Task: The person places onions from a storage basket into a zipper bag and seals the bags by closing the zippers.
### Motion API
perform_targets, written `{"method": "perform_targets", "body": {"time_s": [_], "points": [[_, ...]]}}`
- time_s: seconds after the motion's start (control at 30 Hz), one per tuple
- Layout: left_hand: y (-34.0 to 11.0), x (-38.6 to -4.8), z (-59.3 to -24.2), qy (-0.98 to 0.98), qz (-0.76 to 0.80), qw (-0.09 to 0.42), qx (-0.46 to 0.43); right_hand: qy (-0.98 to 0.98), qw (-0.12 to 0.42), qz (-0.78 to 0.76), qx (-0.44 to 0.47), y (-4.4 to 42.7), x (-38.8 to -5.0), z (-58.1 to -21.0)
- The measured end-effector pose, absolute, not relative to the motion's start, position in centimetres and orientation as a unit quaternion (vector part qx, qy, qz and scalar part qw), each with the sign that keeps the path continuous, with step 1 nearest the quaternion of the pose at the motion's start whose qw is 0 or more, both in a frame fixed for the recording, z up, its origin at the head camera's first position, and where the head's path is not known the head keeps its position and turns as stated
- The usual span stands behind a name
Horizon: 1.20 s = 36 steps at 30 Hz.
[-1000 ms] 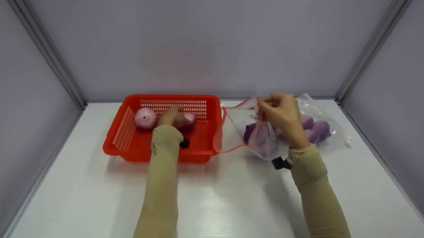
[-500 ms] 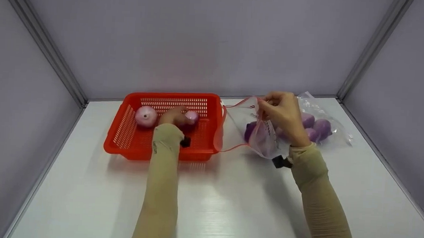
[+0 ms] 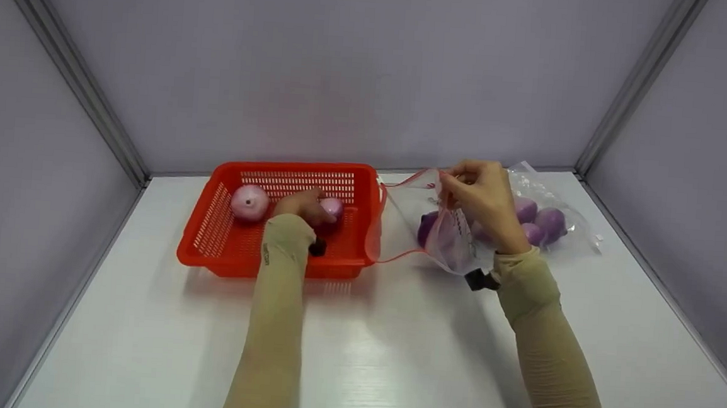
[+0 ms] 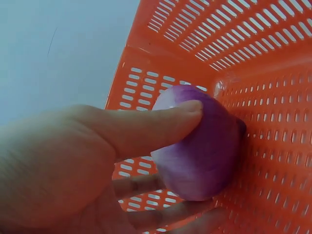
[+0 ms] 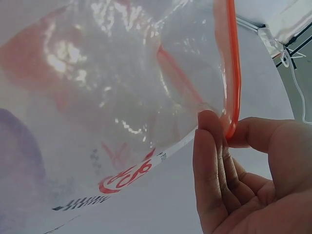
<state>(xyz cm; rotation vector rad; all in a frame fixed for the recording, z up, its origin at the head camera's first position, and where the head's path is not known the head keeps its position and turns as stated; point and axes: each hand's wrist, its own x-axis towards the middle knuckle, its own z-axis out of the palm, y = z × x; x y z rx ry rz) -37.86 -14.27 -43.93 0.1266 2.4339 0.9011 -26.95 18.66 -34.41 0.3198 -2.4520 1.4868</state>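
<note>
In the red perforated basket, my left hand grips a purple onion. The left wrist view shows my thumb across the onion's top and the other fingers around its underside. A paler onion lies to the left of that hand. My right hand pinches the red-edged rim of a clear zip bag between thumb and fingertips, and the bag's mouth gapes toward the basket. Several purple onions lie in the clear plastic at the right, partly hidden by my right hand.
The bag's mouth meets the basket's right rim. Basket and bag rest on a white table near the back wall. Grey panels enclose both sides.
The onion in the basket has shifted slightly right with my left hand, whose fingers now close round it. My right hand keeps its pinch on the bag, nearly still.
</note>
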Motion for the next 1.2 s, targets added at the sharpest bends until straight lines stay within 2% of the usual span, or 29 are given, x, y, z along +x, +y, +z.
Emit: {"method": "perform_targets", "body": {"time_s": [0.2, 0.43, 0.63, 0.87, 1.2], "points": [[-14.4, -37.7, -43.8, 0.86, 0.404, 0.312, 0.013, -0.843, 0.121, 0.514, 0.104, 18.4, -26.9, -34.3], [-14.2, -37.5, -43.5, 0.867, 0.4, 0.296, -0.003, -0.84, 0.122, 0.519, 0.102, 18.2, -27.0, -34.3], [-13.6, -37.6, -43.2, 0.889, 0.387, 0.239, 0.054, -0.841, 0.127, 0.516, 0.102, 18.1, -27.4, -34.4], [-14.1, -37.3, -41.5, 0.886, 0.423, 0.11, 0.157, -0.841, 0.129, 0.513, 0.111, 18.5, -27.4, -34.3], [-13.8, -32.7, -37.3, 0.787, 0.574, -0.02, 0.225, -0.845, 0.14, 0.503, 0.114, 18.9, -27.3, -34.1]]}}
